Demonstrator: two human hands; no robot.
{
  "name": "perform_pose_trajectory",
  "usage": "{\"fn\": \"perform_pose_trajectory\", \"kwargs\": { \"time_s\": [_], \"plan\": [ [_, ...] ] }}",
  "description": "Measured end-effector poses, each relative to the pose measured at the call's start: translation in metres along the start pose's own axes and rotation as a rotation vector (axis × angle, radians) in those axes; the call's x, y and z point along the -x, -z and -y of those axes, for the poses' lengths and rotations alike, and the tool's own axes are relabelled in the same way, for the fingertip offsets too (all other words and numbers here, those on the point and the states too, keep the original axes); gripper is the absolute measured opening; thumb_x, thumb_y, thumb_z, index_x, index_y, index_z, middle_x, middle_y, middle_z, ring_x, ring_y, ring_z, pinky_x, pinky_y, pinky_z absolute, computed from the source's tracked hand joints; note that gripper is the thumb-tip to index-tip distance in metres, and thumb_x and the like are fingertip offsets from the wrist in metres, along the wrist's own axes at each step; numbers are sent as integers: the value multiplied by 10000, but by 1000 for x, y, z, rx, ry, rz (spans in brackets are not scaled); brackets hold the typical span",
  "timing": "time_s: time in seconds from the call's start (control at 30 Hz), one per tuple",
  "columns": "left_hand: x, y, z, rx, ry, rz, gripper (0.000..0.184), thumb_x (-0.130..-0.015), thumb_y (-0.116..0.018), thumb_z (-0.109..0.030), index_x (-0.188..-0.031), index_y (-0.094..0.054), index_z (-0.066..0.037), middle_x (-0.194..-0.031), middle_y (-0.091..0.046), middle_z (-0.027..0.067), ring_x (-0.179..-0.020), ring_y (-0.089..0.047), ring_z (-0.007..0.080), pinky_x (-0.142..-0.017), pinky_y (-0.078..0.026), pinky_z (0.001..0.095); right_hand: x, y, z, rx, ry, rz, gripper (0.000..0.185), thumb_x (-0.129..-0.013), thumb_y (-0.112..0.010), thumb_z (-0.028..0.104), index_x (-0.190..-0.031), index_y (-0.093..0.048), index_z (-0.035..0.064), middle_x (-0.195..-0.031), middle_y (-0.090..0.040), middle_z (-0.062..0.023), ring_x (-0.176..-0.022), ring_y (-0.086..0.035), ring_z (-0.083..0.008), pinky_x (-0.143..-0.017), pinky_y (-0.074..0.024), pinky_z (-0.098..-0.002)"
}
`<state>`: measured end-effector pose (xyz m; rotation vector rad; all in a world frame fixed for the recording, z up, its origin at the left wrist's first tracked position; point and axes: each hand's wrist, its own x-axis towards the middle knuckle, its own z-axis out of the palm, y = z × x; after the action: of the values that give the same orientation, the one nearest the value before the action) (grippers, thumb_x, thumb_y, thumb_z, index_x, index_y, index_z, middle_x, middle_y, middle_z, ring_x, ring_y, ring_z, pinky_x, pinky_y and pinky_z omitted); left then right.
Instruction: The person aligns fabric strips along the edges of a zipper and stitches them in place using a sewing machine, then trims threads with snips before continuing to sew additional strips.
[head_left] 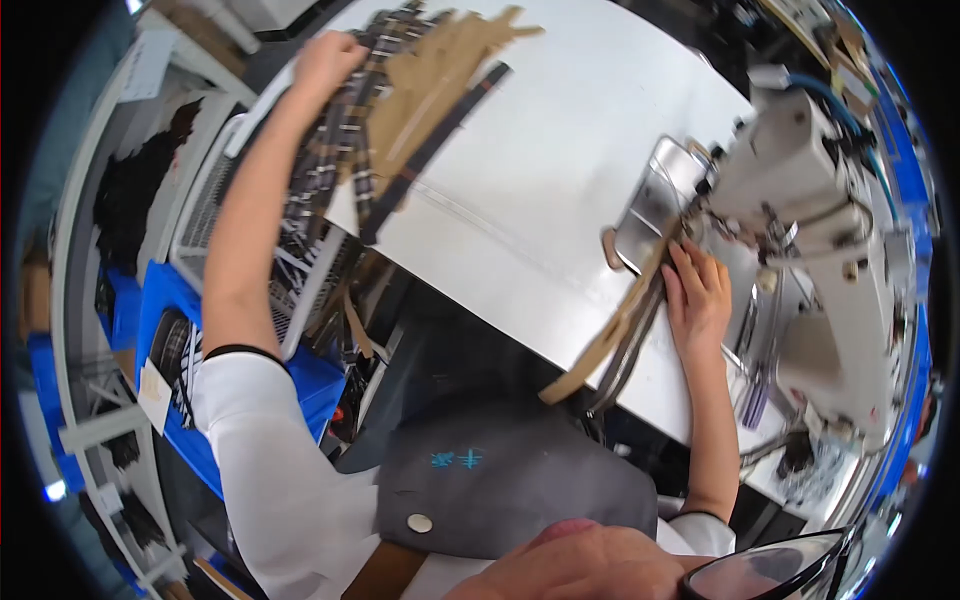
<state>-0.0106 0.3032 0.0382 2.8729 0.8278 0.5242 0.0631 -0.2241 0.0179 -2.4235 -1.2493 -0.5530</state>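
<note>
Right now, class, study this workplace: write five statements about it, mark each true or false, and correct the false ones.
1. The right hand is near the sewing machine. True.
2. The table is black. False: the table is white.
3. The left hand is at the plaid strips. True.
4. The pile of tan strips lies inside a blue bin. False: the pile of tan strips lies on the table, beside the plaid strips.
5. The hands are touching each other. False: they are well apart, towards opposite sides of the table.
</note>
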Motion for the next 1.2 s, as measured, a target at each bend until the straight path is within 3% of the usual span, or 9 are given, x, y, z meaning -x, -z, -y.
{"fn": "perform_pose_trajectory", "kwargs": {
  "time_s": [0.13, 0.2, 0.3, 0.4, 0.57, 0.63, 0.83, 1.07, 1.2],
  "plan": [
    [1, -5, 11, -38, -20, -177, 282, -792, -604, -382, -839, -711, -126, -760, -663, 123, -740, -647, 323, -665, -500, 420, 0, 0, -2, -21, 32, -39, 264, -758, -694, 133, -1006, -662, 48, -1021, -630, -94, -894, -584, -270, -774, -468, -359],
    [13, -2, -5, 76, -362, -517, 224, -823, -594, -300, -948, -699, -147, -800, -675, 99, -742, -651, 308, -656, -509, 397, 1, 0, -3, -11, 27, -52, 266, -756, -697, 145, -1005, -663, 57, -1013, -634, -83, -885, -585, -262, -770, -469, -357],
    [105, 19, -106, 67, -765, -285, 201, -843, -571, -129, -1022, -651, -83, -901, -677, 99, -700, -649, 262, -599, -515, 337, 4, -3, -6, 6, 29, -66, 262, -756, -702, 168, -997, -672, 70, -1012, -631, -63, -889, -580, -239, -758, -466, -345],
    [201, 22, -167, 179, -958, -88, 214, -763, -621, -46, -965, -626, 22, -847, -648, 108, -587, -566, 214, -579, -488, 309, 7, -6, -7, 12, 15, -69, 259, -763, -701, 185, -1000, -677, 81, -1020, -633, -50, -893, -578, -227, -758, -464, -336],
    [253, 53, -204, 324, -758, 448, 407, -731, -628, -24, -1132, -567, 21, -1205, -541, 148, -795, -574, 244, -679, -489, 343, 6, -5, -5, 14, -14, -54, 266, -765, -704, 173, -1019, -677, 101, -1020, -643, -43, -903, -586, -230, -777, -469, -334],
    [246, 66, -203, 136, -900, 460, 446, -730, -638, -44, -1164, -546, 1, -1303, -478, 137, -907, -576, 266, -763, -472, 392, 6, -5, -6, 21, -15, -56, 272, -762, -706, 178, -1023, -678, 106, -1022, -643, -34, -896, -586, -223, -771, -469, -330],
    [225, 33, -195, 247, -1015, 378, 445, -746, -620, -99, -1179, -544, -30, -1308, -514, 109, -1179, -512, 276, -918, -407, 462, 6, -4, -5, 36, -26, -32, 286, -768, -702, 194, -1040, -674, 110, -1046, -634, -31, -921, -576, -226, -776, -467, -334],
    [208, 21, -231, 342, -960, 133, 293, -780, -588, -110, -1055, -632, -19, -1166, -614, 118, -1053, -605, 244, -920, -421, 423, 6, -7, -7, 50, 9, -79, 288, -753, -708, 220, -1007, -667, 91, -1017, -625, -30, -869, -590, -203, -709, -446, -327],
    [168, -6, -284, 389, -1087, -32, 357, -794, -530, -92, -1138, -596, -21, -1186, -606, 105, -1093, -583, 244, -918, -430, 411, 5, -7, -7, 47, 12, -77, 288, -749, -708, 219, -1007, -667, 99, -1021, -622, -27, -849, -591, -200, -698, -446, -322]
  ]
}}
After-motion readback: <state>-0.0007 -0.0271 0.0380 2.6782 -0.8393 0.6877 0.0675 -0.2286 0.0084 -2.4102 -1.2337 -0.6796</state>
